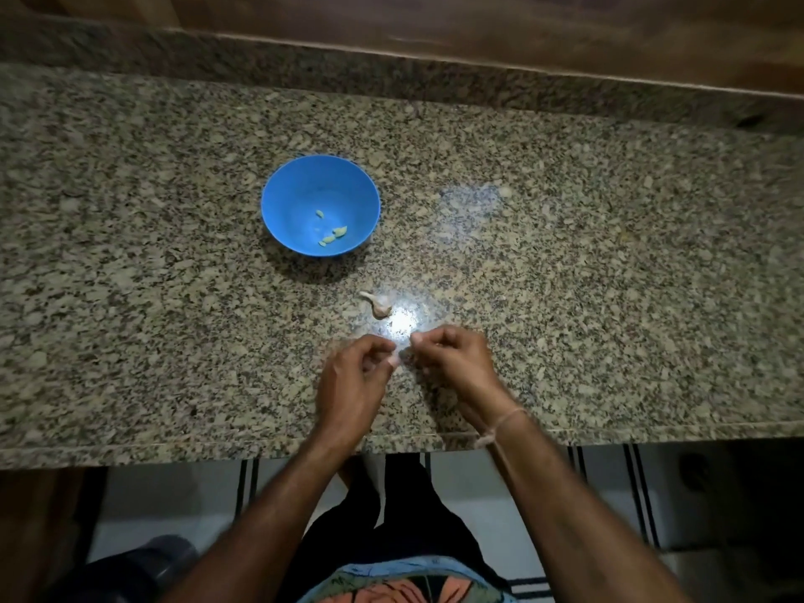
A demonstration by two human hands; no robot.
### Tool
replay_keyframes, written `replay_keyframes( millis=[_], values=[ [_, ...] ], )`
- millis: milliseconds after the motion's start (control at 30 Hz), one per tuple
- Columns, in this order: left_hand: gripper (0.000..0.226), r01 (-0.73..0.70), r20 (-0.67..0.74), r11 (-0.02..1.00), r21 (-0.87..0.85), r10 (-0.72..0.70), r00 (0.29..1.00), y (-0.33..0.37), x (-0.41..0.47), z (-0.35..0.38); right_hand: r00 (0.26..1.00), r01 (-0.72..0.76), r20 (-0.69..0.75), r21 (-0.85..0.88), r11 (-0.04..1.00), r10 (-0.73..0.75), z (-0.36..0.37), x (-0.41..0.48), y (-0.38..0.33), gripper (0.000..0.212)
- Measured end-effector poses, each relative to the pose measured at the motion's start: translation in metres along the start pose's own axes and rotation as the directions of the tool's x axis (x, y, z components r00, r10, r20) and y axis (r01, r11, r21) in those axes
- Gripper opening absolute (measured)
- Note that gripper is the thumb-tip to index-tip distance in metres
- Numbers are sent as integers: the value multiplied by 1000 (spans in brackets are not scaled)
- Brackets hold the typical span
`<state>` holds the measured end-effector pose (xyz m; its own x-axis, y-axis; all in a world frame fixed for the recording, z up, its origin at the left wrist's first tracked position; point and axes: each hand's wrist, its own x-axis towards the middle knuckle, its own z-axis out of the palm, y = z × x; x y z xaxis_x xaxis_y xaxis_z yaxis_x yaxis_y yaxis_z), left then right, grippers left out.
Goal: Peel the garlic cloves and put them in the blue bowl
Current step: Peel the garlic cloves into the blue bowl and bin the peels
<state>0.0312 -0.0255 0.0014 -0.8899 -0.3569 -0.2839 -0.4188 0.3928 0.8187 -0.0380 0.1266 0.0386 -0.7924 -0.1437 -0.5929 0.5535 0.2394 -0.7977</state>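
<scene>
Garlic cloves (333, 235), 3 or 4 peeled yellowish pieces, lie at the bottom of the blue bowl (300, 185) on the granite counter (130, 254). 1 unpeeled garlic chunk (380, 303) rests on the counter between the bowl and the hands. Left hand (354, 380) and right hand (452, 359) meet, fingers curled, both pinching a small pale bit (401, 353), too blurred to name.

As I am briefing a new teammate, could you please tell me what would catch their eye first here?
The blue bowl stands out mid-counter, a few peeled cloves inside. Nearer the person, a garlic piece lies on the granite counter by a bright glare. Near the front edge, the left hand and right hand pinch a small pale clove between them.
</scene>
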Motion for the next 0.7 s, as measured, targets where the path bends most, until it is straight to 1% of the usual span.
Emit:
replay_keyframes(
  millis=[33, 67, 100, 167, 200, 267, 333, 433, 533, 600, 700],
  values=[
    [10, 59, 37, 990, -127, -54, 998, 6, -2, -1, 997, -66, 59, 156, 986, 57, 1, -7, -2, 16],
    [8, 90, 54, 971, -221, -80, 995, 12, -5, -2, 990, -121, 104, 274, 954, 96, 2, -12, -1, 14],
    [7, 95, 53, 956, -278, -84, 995, 15, -8, -2, 984, -160, 133, 365, 917, 119, 5, -16, 0, 11],
    [6, 89, 34, 935, -344, -82, 996, 22, -15, -2, 978, -199, 159, 481, 854, 138, 9, -19, 4, 9],
    [5, 88, 18, 928, -361, -87, 996, 26, -18, -2, 977, -203, 158, 501, 841, 142, 9, -20, 6, 7],
    [3, 89, -14, 923, -374, -101, 995, 33, -21, -3, 979, -197, 155, 508, 839, 136, 10, -22, 5, 5],
    [3, 95, -26, 918, -386, -114, 993, 38, -22, -4, 985, -155, 140, 497, 854, 97, 11, -24, 3, 4],
    [6, 102, -24, 908, -406, -122, 992, 47, -22, -4, 998, -18, 59, 446, 895, -10, 11, -26, 0, 6],
    [6, 108, -21, 895, -434, -131, 991, 53, -24, -6, 991, 122, 2, 367, 922, -132, 8, -30, -1, 8],
    [7, 126, -1, 879, -461, -143, 990, 56, -24, -7, 983, 177, -22, 328, 928, -180, 6, -30, -1, 9],
    [7, 158, 35, 854, -495, -162, 986, 59, -23, -7, 977, 212, -54, 265, 941, -205, 2, -28, 2, 3]
  ],
)
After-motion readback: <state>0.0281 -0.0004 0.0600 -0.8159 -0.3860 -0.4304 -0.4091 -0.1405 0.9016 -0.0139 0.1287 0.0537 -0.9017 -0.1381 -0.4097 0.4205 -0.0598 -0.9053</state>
